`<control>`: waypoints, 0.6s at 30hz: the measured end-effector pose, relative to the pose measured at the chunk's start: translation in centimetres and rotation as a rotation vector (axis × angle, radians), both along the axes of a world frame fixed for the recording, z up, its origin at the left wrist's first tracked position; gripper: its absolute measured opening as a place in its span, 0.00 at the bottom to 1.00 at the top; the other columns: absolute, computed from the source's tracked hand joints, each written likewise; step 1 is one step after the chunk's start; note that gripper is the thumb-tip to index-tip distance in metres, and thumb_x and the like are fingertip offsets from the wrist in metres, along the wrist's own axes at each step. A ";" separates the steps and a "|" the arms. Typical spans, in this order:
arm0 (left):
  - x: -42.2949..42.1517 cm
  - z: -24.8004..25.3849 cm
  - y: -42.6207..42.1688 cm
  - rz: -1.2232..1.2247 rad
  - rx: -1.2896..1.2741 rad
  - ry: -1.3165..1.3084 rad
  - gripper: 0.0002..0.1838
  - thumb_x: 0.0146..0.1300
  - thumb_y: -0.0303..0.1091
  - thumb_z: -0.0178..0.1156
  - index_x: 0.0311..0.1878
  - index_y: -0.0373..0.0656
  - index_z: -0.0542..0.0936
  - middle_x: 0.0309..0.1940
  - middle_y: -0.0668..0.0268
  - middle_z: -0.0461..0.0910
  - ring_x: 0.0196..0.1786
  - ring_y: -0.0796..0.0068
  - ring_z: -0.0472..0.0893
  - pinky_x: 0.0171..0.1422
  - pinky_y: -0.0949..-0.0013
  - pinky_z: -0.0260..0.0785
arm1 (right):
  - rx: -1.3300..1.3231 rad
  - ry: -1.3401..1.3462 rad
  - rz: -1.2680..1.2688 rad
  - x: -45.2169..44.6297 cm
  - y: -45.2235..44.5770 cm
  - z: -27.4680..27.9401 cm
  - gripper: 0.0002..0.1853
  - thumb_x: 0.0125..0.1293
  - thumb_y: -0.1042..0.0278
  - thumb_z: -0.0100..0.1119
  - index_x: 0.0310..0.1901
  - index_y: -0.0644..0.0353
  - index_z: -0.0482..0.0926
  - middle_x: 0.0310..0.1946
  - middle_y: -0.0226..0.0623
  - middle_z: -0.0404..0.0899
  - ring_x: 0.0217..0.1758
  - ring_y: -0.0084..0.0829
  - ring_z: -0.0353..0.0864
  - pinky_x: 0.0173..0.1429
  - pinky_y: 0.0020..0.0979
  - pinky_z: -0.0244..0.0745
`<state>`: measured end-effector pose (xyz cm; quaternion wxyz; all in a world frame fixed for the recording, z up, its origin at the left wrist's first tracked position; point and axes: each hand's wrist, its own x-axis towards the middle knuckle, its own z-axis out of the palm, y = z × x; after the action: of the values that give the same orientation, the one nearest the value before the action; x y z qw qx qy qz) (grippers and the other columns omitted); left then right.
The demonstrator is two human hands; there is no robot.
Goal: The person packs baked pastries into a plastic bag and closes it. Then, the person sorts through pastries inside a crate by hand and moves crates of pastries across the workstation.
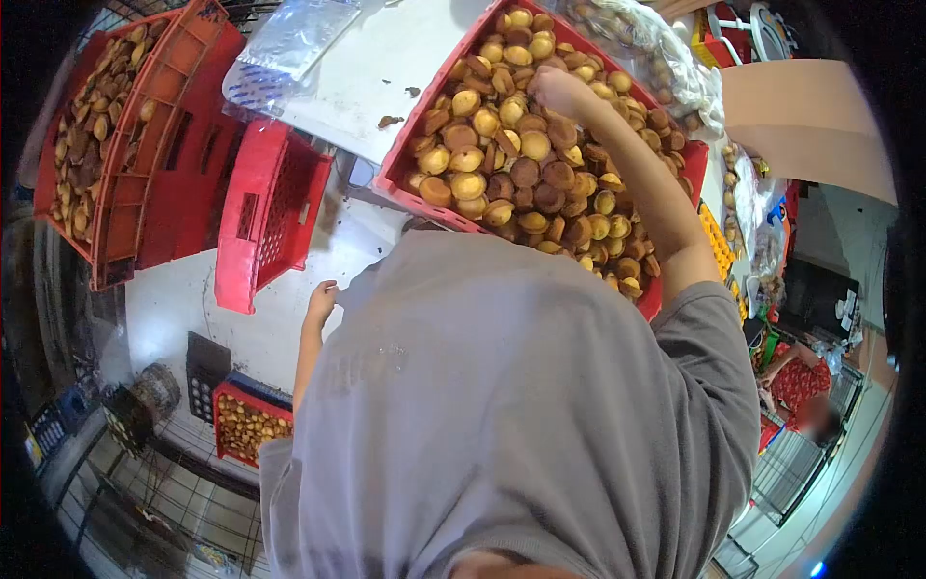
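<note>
My right hand [557,93] reaches into a large red crate [394,172] heaped with small round cakes [534,145], some pale yellow, others darker brown. Its fingers are curled down against the cakes in the upper part of the heap, and whatever they hold is hidden. To the left of my grey shirt, my left hand [322,299] hangs beside my body, away from the crate. Nothing shows in it, and its small visible fingers are partly stretched out.
Stacked red crates [198,145] with cakes stand at left, beside a tilted red crate [249,222]. Clear plastic bags [299,37] lie on the white table [371,72]. Another cake crate [251,423] is lower left. Bagged cakes [690,82] lie right. A person in red [799,381] is far right.
</note>
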<state>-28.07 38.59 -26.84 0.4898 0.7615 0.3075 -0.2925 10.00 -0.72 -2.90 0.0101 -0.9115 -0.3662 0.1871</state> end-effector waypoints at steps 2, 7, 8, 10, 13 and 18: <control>0.1 -0.1 0.0 -0.006 0.012 -0.046 0.17 0.53 0.33 0.50 0.46 0.35 0.72 0.30 0.59 0.77 0.31 0.72 0.75 0.36 0.73 0.67 | -0.026 -0.153 0.022 -0.2 -1.3 -2.5 0.09 0.49 0.75 0.46 0.31 0.66 0.75 0.33 0.46 0.69 0.40 0.41 0.71 0.43 0.35 0.68; -0.2 -1.5 0.4 -0.026 0.010 -0.028 0.18 0.52 0.34 0.51 0.46 0.36 0.72 0.31 0.58 0.77 0.32 0.72 0.75 0.36 0.73 0.66 | -0.105 -0.223 -0.114 -2.0 0.9 -2.3 0.08 0.50 0.76 0.46 0.31 0.66 0.76 0.39 0.44 0.69 0.44 0.39 0.71 0.44 0.33 0.70; -0.3 -1.6 0.4 -0.027 0.011 -0.028 0.18 0.52 0.34 0.51 0.46 0.36 0.72 0.31 0.58 0.77 0.32 0.72 0.75 0.36 0.73 0.66 | -0.200 -0.160 -0.151 -2.0 1.4 -2.5 0.10 0.51 0.76 0.47 0.34 0.64 0.76 0.43 0.43 0.70 0.47 0.38 0.71 0.47 0.33 0.71; -0.4 -1.3 0.3 -0.006 0.001 -0.010 0.18 0.52 0.35 0.51 0.46 0.37 0.72 0.30 0.58 0.76 0.30 0.73 0.75 0.34 0.73 0.66 | -0.247 -0.208 -0.102 -2.9 2.6 -1.0 0.09 0.51 0.77 0.47 0.32 0.64 0.77 0.41 0.43 0.71 0.46 0.38 0.71 0.46 0.33 0.71; -0.9 -1.8 0.5 0.030 -0.027 0.008 0.18 0.52 0.36 0.51 0.46 0.37 0.72 0.30 0.58 0.76 0.29 0.74 0.74 0.33 0.74 0.66 | -0.280 -0.262 -0.026 -2.9 2.8 -1.0 0.08 0.50 0.77 0.48 0.31 0.64 0.77 0.38 0.43 0.72 0.45 0.38 0.73 0.45 0.33 0.71; -1.8 -2.7 0.9 0.043 -0.035 0.010 0.18 0.52 0.35 0.51 0.46 0.37 0.72 0.30 0.58 0.77 0.29 0.73 0.75 0.32 0.74 0.66 | -0.185 -0.344 0.076 -1.2 1.2 -3.2 0.07 0.46 0.76 0.49 0.28 0.65 0.76 0.33 0.43 0.73 0.36 0.38 0.75 0.38 0.33 0.73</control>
<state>-29.85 39.49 -29.50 0.5074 0.7447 0.3211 -0.2912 8.78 0.51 -6.14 -0.1436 -0.9126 -0.3778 0.0619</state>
